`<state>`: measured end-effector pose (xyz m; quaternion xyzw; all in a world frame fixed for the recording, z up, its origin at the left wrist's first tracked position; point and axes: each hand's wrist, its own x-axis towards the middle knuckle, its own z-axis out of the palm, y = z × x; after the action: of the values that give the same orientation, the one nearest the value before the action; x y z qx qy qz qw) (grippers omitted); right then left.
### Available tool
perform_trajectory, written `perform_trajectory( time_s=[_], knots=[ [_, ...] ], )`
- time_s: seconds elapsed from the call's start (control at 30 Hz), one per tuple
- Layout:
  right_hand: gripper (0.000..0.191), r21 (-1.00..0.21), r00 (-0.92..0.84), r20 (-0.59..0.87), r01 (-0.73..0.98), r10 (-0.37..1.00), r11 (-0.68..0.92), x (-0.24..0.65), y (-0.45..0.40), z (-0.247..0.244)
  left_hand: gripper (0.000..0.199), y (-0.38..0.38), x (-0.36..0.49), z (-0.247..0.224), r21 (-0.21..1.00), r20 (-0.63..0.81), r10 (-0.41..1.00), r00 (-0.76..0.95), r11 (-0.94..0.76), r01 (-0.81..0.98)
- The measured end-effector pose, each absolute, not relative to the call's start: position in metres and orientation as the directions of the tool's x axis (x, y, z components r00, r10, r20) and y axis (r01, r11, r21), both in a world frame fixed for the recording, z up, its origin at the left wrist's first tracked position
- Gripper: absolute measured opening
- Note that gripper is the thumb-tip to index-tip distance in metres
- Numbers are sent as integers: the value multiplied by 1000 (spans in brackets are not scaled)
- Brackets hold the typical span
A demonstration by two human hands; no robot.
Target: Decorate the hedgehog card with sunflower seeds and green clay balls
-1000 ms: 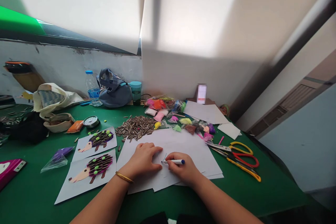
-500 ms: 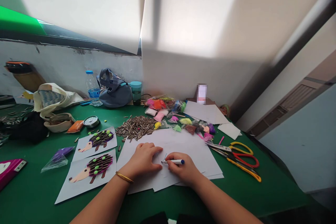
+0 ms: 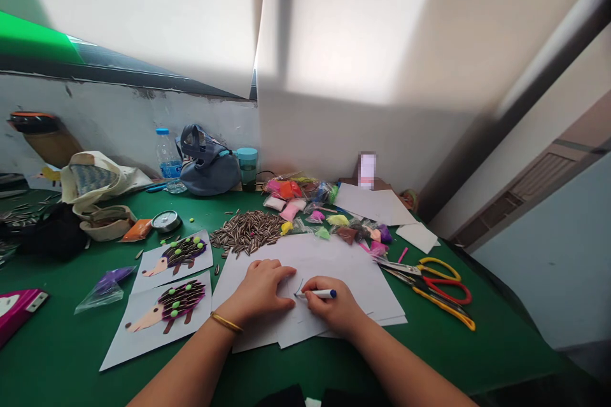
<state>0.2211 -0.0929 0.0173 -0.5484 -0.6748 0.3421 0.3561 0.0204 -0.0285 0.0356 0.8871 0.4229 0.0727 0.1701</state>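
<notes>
My right hand (image 3: pixel 333 308) is shut on a white marker with a blue end (image 3: pixel 319 294), its tip on a stack of white paper (image 3: pixel 334 261). A thin dark drawn line (image 3: pixel 299 287) curves just beside the tip. My left hand (image 3: pixel 260 292) lies flat on the same paper, holding nothing, a gold bangle (image 3: pixel 226 322) on its wrist. Left of the stack are two hedgehog pictures made with striped sunflower seeds (image 3: pixel 179 255) (image 3: pixel 167 305). A heap of those seeds (image 3: pixel 247 233) lies just above the paper.
Several bags of coloured clay (image 3: pixel 324 213) lie beyond the paper, and scissors with yellow and red handles (image 3: pixel 442 286) lie to the right. A water bottle (image 3: pixel 168 154), grey bag (image 3: pixel 209 162) and canvas tote (image 3: pixel 90 179) stand along the wall on the green table (image 3: pixel 57 343).
The marker tip has shifted slightly right on the paper. My left hand and the things on the table stay in place.
</notes>
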Motion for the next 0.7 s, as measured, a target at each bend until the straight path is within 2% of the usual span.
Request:
perform_trajectory(
  time_s=[0.53, 0.7],
  knots=[
    [19, -834, -124, 112, 528, 986, 161, 222, -94, 18, 58, -29, 20, 37, 371, -18, 775, 632, -582, 724],
    [20, -828, -79, 81, 549, 994, 112, 224, -94, 15, 58, -29, 20, 36, 378, -19, 778, 628, -576, 725]
  ],
)
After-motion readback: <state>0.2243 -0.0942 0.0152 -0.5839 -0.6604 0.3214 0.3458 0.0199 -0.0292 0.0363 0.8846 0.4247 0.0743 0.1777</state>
